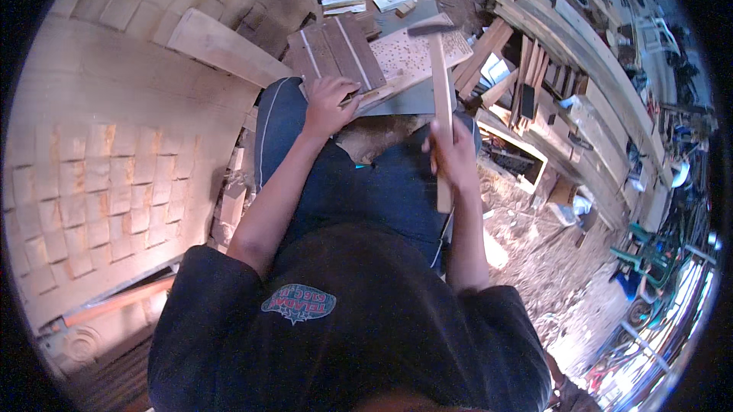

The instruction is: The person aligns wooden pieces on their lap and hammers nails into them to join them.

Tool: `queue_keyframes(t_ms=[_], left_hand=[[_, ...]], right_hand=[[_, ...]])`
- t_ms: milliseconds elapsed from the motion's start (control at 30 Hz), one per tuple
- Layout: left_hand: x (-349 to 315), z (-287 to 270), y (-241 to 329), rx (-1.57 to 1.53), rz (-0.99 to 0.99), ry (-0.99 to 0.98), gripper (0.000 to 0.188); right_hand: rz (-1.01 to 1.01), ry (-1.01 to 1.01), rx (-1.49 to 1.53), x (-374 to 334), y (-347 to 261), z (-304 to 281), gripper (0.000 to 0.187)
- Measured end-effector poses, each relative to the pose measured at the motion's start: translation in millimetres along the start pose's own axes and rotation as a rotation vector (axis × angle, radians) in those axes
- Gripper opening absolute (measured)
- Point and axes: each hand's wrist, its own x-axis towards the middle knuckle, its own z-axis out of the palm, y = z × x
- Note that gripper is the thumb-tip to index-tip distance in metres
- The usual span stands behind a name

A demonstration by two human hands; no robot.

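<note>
The lumber pile [565, 47] filled the right side, well apart from the work. Before the person's knees, the pale, speckled board [416, 53] slanted away, and the brown panel with light stripes [336, 49] lay at its left. The hammer [440, 80] stood with its dark head over the board's far part; whether it touched could not be told. The right hand [453, 151] had its fingers wrapped around the handle. The left hand [330, 105] lay at the panel's near edge, fingers bent; whether they pinched anything small could not be told. A blow straying toward that edge could have struck those fingers, and a loosened left hand could have let the panel slip.
</note>
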Motion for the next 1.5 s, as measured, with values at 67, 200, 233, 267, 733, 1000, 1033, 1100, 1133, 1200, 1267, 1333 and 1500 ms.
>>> queue_keyframes(t_ms=[67, 200, 233, 267, 733, 1000, 1033, 1100, 1133, 1200, 1267, 1333, 1500], left_hand=[[0.6, -0.5, -2.2, -0.033, -0.023, -0.012, 0.018], [0.0, -1.5, -2.4, -0.067, -0.087, -0.032, 0.017], [-0.2, -0.9, -2.2, -0.088, -0.117, -0.047, 0.017], [-1.0, 0.1, -2.7, -0.090, -0.124, -0.035, 0.017], [-9.5, 11.6, 1.2, 0.023, -0.181, 0.066, 0.015], [-14.2, 16.0, -5.0, 0.027, -0.159, 0.074, 0.014], [-15.0, 16.3, -6.8, 0.024, -0.143, 0.083, 0.014], [-15.4, 15.7, -8.9, 0.032, -0.142, 0.086, 0.015], [-16.0, 15.4, -9.6, 0.041, -0.136, 0.086, 0.015], [-13.5, 14.6, -5.0, 0.018, -0.156, 0.060, 0.017], [-13.6, 14.0, -3.7, -0.003, -0.178, 0.036, 0.018], [-15.1, 14.1, -5.9, 0.012, -0.181, 0.040, 0.018], [-16.4, 16.4, -7.4, 0.020, -0.170, 0.051, 0.016]], right_hand=[[-0.016, -0.032, -0.103, -24.7, 12.3, -6.1, 0.027], [-0.197, -0.033, -0.534, -53.5, 28.5, -0.6, 0.024], [-0.223, -0.020, -0.630, -57.7, 28.2, 7.2, 0.022], [-0.271, 0.017, -0.606, -59.7, 31.1, 16.0, 0.022], [-0.334, 0.021, -0.764, -44.5, 38.3, 38.9, 0.028], [-0.365, 0.027, -0.799, -41.2, 36.5, 43.7, 0.028], [-0.376, 0.018, -0.797, -39.3, 36.3, 44.8, 0.028], [-0.391, 0.002, -0.800, -37.0, 37.3, 43.8, 0.028], [-0.387, -0.003, -0.798, -36.6, 37.9, 43.3, 0.028], [-0.382, -0.008, -0.799, -35.6, 40.4, 41.4, 0.027], [-0.407, -0.006, -0.822, -35.1, 42.3, 42.0, 0.027], [-0.391, -0.003, -0.822, -35.3, 43.5, 44.2, 0.027], [-0.415, 0.027, -0.829, -34.6, 43.0, 42.3, 0.027]])
